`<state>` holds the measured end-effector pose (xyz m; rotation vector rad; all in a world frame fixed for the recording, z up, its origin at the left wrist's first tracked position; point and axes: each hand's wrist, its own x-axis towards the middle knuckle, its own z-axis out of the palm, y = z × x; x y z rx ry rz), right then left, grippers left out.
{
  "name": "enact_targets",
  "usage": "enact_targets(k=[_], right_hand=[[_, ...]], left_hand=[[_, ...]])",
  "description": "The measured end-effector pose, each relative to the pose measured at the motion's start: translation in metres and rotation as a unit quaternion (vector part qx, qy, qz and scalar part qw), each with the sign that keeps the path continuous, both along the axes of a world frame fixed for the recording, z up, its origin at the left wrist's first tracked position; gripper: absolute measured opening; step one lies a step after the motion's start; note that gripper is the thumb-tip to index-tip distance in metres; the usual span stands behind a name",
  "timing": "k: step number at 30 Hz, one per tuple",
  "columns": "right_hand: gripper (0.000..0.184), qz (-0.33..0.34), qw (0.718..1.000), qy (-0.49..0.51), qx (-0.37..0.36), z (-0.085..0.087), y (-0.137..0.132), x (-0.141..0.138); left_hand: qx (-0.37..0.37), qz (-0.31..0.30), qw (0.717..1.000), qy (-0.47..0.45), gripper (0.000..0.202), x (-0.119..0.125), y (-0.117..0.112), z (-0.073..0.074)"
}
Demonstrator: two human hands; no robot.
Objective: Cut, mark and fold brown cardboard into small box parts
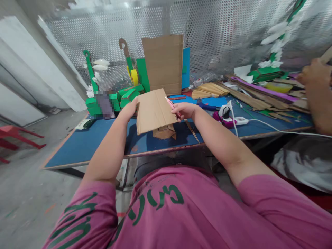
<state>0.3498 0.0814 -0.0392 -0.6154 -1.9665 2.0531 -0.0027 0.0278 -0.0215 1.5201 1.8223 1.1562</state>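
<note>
I stand near and see a person in a pink shirt at a long blue surface (70, 152). The left hand (131, 110) pinches the left edge of a flat, creased sheet of brown cardboard (153, 110); this sheet is tilted, raised above the near part of the surface. The right hand (186, 110) closes its fingers around a slim pink tool with a pale tip (171, 105), which I judge to be a cutter, at the sheet's right edge. Under the sheet is a small, angular, folded piece of brown cardboard (164, 132).

To work well here, I think the left hand should hold the sheet firm without bending it, and its fingers should be away from the path of the tip. If the tip is a blade, a light and even stroke on a well-supported sheet would be safer than a strong push in the air.

Some things I cannot make out. The left fingers behind the sheet are hidden, and so is the top of the folded piece, so I cannot say if the two touch. Whether the tip meets the sheet is also unclear. At the right, another person's hand (315, 74) is blurred and partly cut off.
</note>
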Motion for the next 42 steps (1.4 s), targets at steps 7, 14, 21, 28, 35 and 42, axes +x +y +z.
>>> enact_targets(k=[7,14,21,28,35,42], right_hand=[[0.051,0.069,0.995,-0.070,0.032,0.006,-0.007,0.004],[0.051,0.056,0.994,-0.089,0.029,0.011,-0.013,0.005],[0.048,0.051,0.993,-0.101,0.045,0.012,-0.013,0.003],[0.049,-0.001,0.990,-0.108,0.086,0.011,-0.010,-0.001],[0.050,-0.011,0.991,-0.091,0.095,0.014,-0.017,-0.007],[0.047,0.006,0.988,-0.108,0.108,0.009,-0.012,-0.008]], left_hand=[[-0.051,-0.060,0.993,-0.092,0.057,0.018,-0.001,-0.009],[-0.068,-0.065,0.995,0.028,0.054,0.016,-0.002,-0.009],[-0.065,-0.064,0.987,0.135,0.063,0.014,0.002,-0.013],[-0.068,-0.043,0.996,0.038,0.060,0.015,0.004,-0.015],[-0.080,-0.040,0.996,0.006,0.054,0.004,0.007,-0.010],[-0.138,-0.052,0.985,0.088,0.055,-0.006,0.011,-0.012]])
